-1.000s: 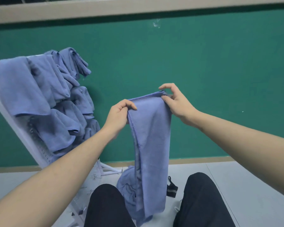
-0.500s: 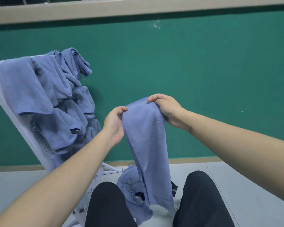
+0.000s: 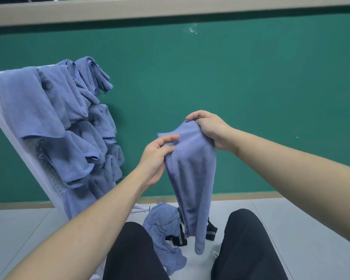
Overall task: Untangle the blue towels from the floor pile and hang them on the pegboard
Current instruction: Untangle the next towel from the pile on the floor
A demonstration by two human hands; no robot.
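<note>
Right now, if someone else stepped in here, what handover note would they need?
Left hand: pinches the held towel at its near top edge.
Right hand: grips the top of the same towel, bunched under the fingers.
The held towel hangs free in front of the green wall, its tip above the floor.
Done: several blue towels already hang on the white pegboard at left.
Left: hang this towel, then untangle the floor pile between the knees, where blue cloth is mixed with black striped pieces.
</note>
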